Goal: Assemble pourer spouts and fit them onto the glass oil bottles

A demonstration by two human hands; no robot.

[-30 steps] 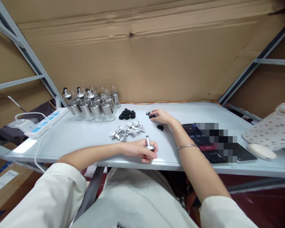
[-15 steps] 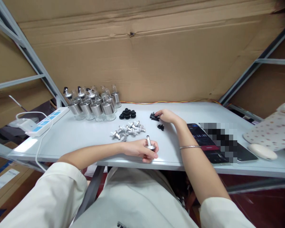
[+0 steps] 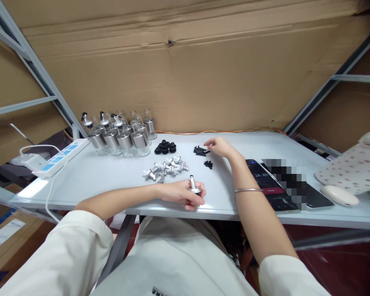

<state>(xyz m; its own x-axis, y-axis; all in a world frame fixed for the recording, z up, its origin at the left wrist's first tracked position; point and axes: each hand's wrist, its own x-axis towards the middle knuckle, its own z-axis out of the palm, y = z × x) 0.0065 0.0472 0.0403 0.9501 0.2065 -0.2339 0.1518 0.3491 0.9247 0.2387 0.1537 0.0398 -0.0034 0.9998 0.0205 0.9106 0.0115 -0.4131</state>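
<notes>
My left hand (image 3: 185, 195) rests near the table's front edge, its fingers wrapped round a metal pourer spout (image 3: 192, 184) that stands upright with a round silver collar and a black tip. My right hand (image 3: 220, 146) hovers at the right side of a small pile of black flip caps (image 3: 200, 151), fingertips slightly apart, nothing visible between them. Just below that pile lies a cluster of tiny black pieces (image 3: 208, 164). Several silver pourer spouts (image 3: 168, 168) lie loose beyond my left hand. Black rubber stoppers (image 3: 165, 147) are grouped behind them.
Glass bottles with steel sleeves (image 3: 126, 142) stand at the back left, some fitted with pourers. A white power strip (image 3: 61, 158) lies at the left edge. To the right are a phone (image 3: 268, 185), a darker device (image 3: 317, 197), a cream oval case (image 3: 341, 196) and a spotted pouch (image 3: 351, 168).
My right hand has shifted slightly right, off the black flip caps, and the pile lies a little more spread. My left hand keeps the pourer spout in place.
</notes>
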